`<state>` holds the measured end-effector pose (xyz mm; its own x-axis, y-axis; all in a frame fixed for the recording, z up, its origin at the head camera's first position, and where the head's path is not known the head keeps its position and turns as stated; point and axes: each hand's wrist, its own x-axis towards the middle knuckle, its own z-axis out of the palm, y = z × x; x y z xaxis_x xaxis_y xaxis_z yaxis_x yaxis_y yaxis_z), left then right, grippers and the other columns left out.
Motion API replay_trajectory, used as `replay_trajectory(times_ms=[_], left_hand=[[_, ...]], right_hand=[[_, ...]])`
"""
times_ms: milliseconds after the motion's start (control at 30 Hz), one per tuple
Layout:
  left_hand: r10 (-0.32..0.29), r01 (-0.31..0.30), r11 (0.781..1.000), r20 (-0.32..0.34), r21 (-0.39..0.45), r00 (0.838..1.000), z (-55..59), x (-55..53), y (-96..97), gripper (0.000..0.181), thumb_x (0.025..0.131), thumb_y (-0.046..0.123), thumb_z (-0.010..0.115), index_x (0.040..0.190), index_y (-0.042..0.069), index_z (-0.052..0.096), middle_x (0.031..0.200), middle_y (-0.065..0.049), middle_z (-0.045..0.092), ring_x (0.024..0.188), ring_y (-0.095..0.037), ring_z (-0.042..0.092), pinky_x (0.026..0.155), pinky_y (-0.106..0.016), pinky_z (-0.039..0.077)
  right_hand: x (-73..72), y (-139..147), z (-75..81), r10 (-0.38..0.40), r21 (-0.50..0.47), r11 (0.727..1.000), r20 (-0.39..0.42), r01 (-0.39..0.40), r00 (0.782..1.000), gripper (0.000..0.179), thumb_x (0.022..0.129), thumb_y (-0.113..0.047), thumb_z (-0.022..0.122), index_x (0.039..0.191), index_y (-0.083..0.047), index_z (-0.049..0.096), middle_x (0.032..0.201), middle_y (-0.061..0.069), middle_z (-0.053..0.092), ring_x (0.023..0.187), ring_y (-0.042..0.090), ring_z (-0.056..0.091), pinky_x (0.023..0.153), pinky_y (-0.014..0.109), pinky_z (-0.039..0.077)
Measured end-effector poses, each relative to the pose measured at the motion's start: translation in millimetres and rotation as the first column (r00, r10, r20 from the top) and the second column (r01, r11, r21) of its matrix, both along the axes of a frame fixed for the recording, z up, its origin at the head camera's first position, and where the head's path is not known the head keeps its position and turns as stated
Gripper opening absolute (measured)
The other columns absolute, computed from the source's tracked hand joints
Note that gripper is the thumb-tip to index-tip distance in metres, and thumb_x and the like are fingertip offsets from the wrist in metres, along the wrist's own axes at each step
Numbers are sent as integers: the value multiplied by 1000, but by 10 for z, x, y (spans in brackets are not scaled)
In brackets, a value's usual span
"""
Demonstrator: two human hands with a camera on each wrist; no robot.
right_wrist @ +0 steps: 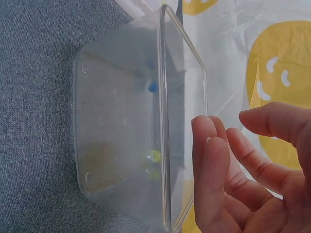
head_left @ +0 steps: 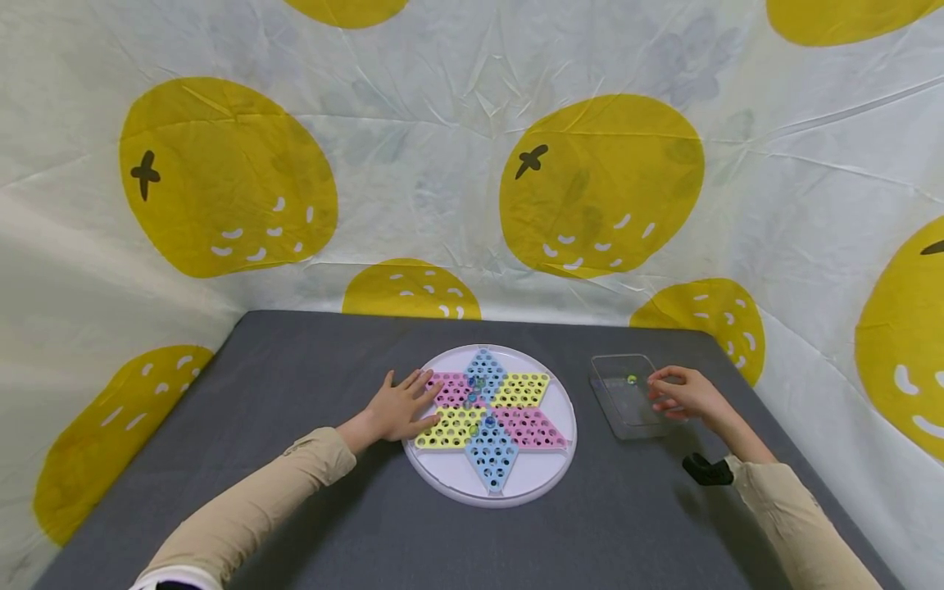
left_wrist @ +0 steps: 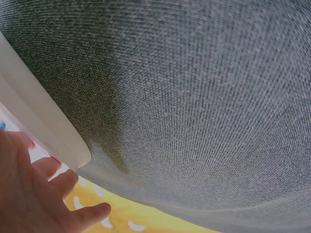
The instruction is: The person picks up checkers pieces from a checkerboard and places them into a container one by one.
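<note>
Left hand (head_left: 397,408) splayed on the round board (head_left: 537,471), we loosely bend our empty right hand (head_left: 686,393) by a plastic box (right_wrist: 116,102).

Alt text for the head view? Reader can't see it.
A person's left hand spreads over the left edge of a round white board bearing a perforated pink, yellow and blue star with shiny marbles near its centre. The loosely curled right hand is at a clear rectangular plastic box containing a yellow-green marble. Dark grey table beneath.

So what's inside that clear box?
A yellow-green marble and apparently a blue marble. In the head view, the right hand hides part of the clear box.
</note>
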<state>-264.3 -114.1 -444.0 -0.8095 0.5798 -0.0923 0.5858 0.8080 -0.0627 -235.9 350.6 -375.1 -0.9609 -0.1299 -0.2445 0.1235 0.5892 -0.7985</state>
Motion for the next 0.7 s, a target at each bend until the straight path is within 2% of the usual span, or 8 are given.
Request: replay_trajectory(times_ms=[133,367,700], left_hand=[[-1,1,1000,5,9,1000,12,6,-2,63,91,54,33,144,19,24,150,-9,23,137,-30,23,101,-63,20],[6,-6,1000,17,13,1000,13,7,4,63,91,54,33,144,19,24,150,-9,22,137,-30,22,101,-63,19],[10,-11,1000,19,18,1000,14,14,8,63,91,54,33,144,19,24,150,-9,22,138,-29,21,101,-63,18]], right_hand=[[11,-18,7,5,-8,1000,-1,-5,1000,41,93,-25,48,118,7,46,89,0,68,73,14,67,66,34,53],[50,-93,46,15,-20,1000,-10,-15,1000,44,93,-27,49,119,8,44,82,-8,65,68,7,65,63,29,53],[67,-209,86,42,18,999,-55,-41,998,45,93,-27,49,120,9,44,89,3,67,71,7,65,62,27,52]])
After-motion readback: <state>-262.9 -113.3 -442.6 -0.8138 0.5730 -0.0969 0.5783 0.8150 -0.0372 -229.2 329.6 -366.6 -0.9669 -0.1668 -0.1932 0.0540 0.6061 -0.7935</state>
